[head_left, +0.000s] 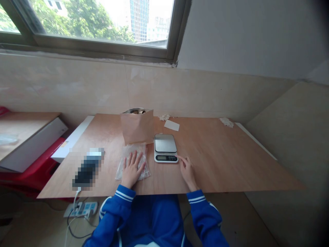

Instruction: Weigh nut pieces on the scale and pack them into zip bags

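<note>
Our left hand [131, 169] lies open and flat, fingers spread, on a crinkled clear plastic bag [133, 148], gripping nothing. Our right hand [188, 172] holds nothing either, its extended index fingertip [179, 157] just beside the front corner of a digital kitchen scale [166, 143], a brushed-metal platform above a black display. Behind the plastic bag, a creased kraft paper bag [137, 126] stands upright, open at the top, on a plywood board [218, 161]. A pixelated object [87, 168] lies to our left. A white card [171, 125] and tissue scraps [164, 117] sit near the tiled wall [77, 85], below a window [97, 27].
</note>
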A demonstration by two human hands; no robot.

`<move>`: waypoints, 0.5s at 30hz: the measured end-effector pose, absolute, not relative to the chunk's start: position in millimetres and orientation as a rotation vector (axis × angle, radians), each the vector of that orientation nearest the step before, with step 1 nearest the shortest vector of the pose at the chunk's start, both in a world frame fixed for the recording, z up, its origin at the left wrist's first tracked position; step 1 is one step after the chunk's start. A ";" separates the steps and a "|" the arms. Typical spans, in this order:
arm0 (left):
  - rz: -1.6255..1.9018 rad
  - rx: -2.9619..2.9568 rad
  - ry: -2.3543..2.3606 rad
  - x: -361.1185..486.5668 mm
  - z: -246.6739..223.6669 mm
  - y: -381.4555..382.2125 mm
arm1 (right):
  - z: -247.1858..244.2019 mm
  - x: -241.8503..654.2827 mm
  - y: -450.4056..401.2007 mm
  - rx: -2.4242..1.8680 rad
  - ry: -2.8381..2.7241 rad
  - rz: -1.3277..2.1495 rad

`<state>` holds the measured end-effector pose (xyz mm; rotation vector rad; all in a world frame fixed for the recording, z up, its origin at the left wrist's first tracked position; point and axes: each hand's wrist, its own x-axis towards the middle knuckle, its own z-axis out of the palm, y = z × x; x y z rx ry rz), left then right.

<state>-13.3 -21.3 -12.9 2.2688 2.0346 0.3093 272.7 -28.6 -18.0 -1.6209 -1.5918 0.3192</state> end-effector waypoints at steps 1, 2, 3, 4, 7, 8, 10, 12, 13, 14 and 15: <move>0.300 2.256 2.029 -13.3 -11.6 -21.1 | -17.6 271.3 -28.4 -1.626 -1.663 0.297; 0.290 2.243 2.020 -13.3 -10.0 -20.7 | -16.7 269.2 -28.4 -1.638 -1.733 0.263; 0.281 2.229 2.008 -13.4 -8.3 -20.3 | -15.2 266.6 -28.2 -1.660 -1.799 0.220; 0.275 2.216 1.995 -13.4 -6.6 -19.7 | -12.9 263.6 -28.0 -1.691 -1.863 0.172; 0.272 2.176 1.961 -12.6 0.1 -18.0 | -1.9 253.9 -25.3 -1.799 -2.036 0.022; 0.288 2.172 1.958 -11.9 3.4 -17.5 | 2.7 250.6 -23.4 -1.824 -2.093 -0.026; 0.368 2.190 1.962 -10.1 13.6 -16.7 | 11.7 244.7 -18.3 -1.848 -2.203 -0.105; 0.548 2.226 1.958 -8.2 30.8 -15.2 | 18.2 241.4 -12.9 -1.830 -2.285 -0.123; 0.678 2.235 1.948 -7.4 42.4 -13.5 | 19.5 241.4 -10.8 -1.809 -2.299 -0.093; 0.828 2.226 1.937 -6.9 55.9 -10.7 | 19.2 242.9 -9.4 -1.784 -2.281 -0.032; 0.991 2.194 1.931 -6.7 70.9 -6.4 | 17.0 245.9 -8.9 -1.755 -2.226 0.054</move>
